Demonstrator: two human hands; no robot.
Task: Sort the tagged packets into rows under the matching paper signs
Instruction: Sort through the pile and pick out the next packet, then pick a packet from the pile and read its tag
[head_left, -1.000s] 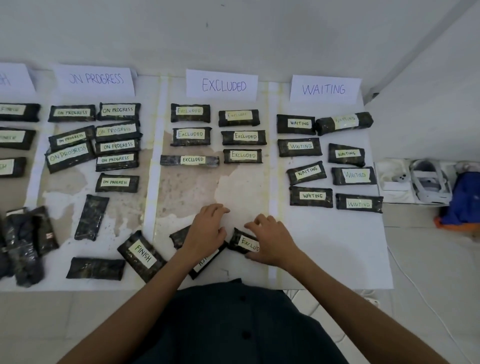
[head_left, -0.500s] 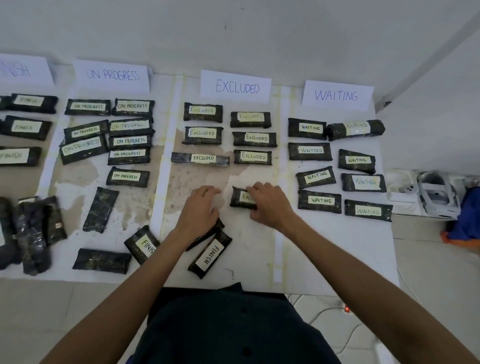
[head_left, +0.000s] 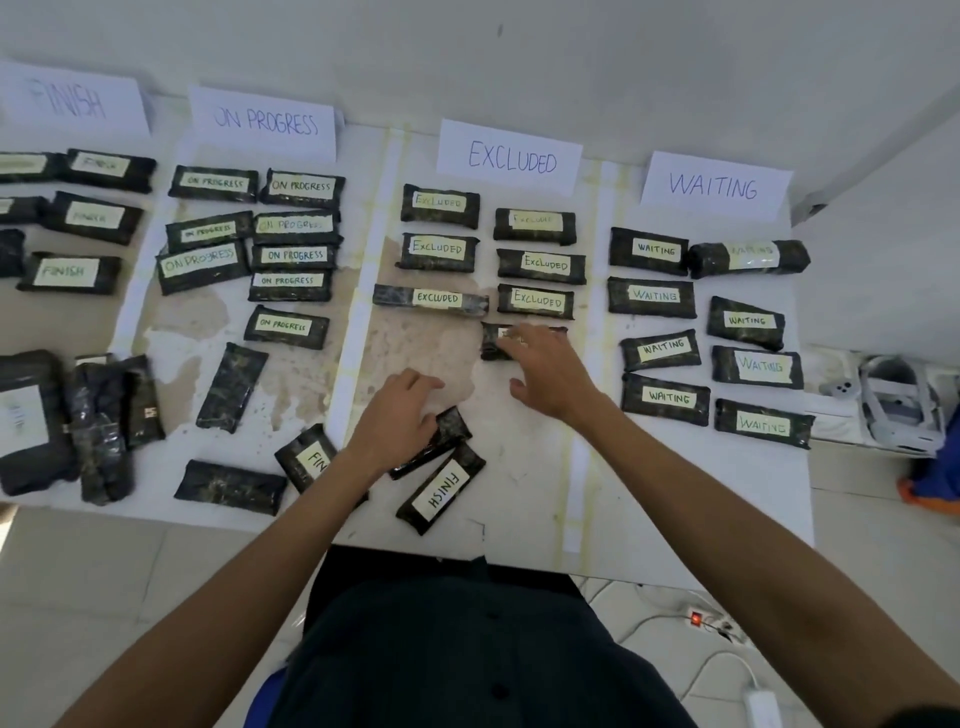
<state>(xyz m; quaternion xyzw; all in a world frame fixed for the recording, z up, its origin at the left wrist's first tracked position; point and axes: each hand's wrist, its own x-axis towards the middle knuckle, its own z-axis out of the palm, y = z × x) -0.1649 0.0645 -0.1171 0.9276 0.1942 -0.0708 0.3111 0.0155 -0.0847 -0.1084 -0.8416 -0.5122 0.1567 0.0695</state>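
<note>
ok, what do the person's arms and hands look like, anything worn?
Both forearms are bare up to the frame edge, no sleeves visible. Left hand shows no glove, ring or watch. Right hand is gloveless too, possibly a ring on one finger; too small to tell.

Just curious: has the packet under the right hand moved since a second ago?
Yes. The packet slid away from the person, up to just below the Excluded row, under the right hand.

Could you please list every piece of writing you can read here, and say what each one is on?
"FINISH": leftmost paper sign, faint.
"ON PROGRESS": second paper sign and the packets under it.
"EXCLUDED": third paper sign and packets below.
"WAITING": right paper sign and packets below.
"FINISH": loose packet near the left hand.
Unreadable: tag under the right hand; some tags are faint.
</note>
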